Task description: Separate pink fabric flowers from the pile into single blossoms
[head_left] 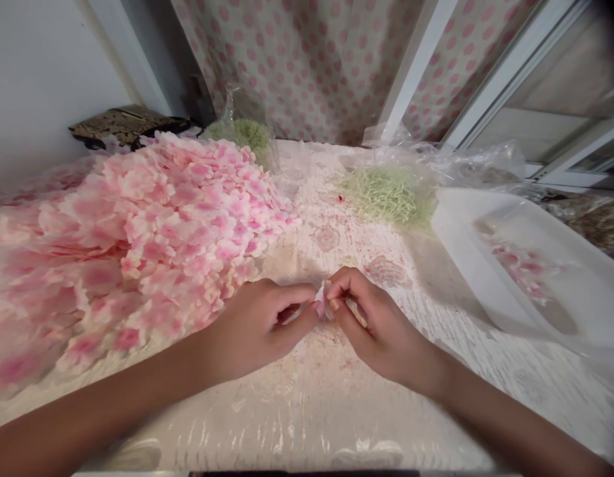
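Note:
Between my two hands, over the middle of the table, is a small pale pink artificial flower petal piece (323,297). My left hand (267,318) pinches it between thumb and forefinger from the left. Thumb and forefinger of my right hand (373,324) are pressed together at its right side, fingertips nearly meeting those of the left. Whether a thin stem sits in the right fingertips is too small to tell. A large heap of pink and white artificial flower petals (157,218) lies just beyond and left of my left hand.
Light green stem pieces (386,195) spill from a clear plastic bag (465,162) at the back. Another bag of green pieces (250,136) stands behind the heap. On the right, a white plastic tub (465,265) holds several pink flowers (528,268). A snakeskin-patterned bag (125,122) lies back left.

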The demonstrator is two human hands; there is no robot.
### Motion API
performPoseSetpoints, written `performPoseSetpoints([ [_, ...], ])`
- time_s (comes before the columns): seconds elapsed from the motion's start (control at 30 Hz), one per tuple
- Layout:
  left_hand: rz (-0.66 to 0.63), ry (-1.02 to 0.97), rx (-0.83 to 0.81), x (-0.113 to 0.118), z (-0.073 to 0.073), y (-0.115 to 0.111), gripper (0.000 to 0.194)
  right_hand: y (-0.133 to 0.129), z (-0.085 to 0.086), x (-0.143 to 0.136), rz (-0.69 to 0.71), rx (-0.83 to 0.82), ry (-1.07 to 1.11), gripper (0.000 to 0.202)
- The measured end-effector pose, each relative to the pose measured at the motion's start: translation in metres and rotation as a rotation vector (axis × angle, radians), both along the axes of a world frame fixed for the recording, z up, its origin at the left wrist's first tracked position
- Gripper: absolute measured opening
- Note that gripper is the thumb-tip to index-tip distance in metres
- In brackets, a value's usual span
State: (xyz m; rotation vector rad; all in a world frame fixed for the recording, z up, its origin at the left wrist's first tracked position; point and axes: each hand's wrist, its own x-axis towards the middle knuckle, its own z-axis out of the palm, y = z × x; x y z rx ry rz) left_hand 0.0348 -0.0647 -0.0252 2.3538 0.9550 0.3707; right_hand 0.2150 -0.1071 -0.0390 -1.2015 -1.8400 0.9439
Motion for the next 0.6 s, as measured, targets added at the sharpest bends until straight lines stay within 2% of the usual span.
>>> performPoseSetpoints([
  [0.13, -0.031, 0.05, 0.186, -0.001, -0.002, 0.0, 0.027, -0.002, -0.002, -0.002, -0.034, 0.0, -0.011, 0.004],
  [0.27, -0.08, 0.14, 0.365, -0.002, -0.006, 0.0, 0.029, -0.003, -0.004, -0.002, -0.029, -0.032, 0.003, 0.018],
  [0.37, -0.142, 0.169, 0.459, -0.002, -0.008, -0.001, 0.029, -0.002, -0.004, -0.001, -0.013, -0.04, -0.049, 0.007],
  [0.43, -0.175, 0.166, 0.475, -0.001, -0.005, -0.001, 0.032, -0.002, -0.004, 0.001, -0.018, -0.049, -0.074, 0.008],
  [0.5, -0.099, 0.199, 0.485, -0.003, 0.002, 0.003, 0.036, -0.002, -0.005, 0.004, -0.032, -0.041, -0.077, 0.008],
  [0.6, 0.231, 0.433, 0.517, -0.013, 0.018, 0.018, 0.034, -0.001, -0.007, 0.01, -0.07, -0.018, -0.059, 0.009],
])
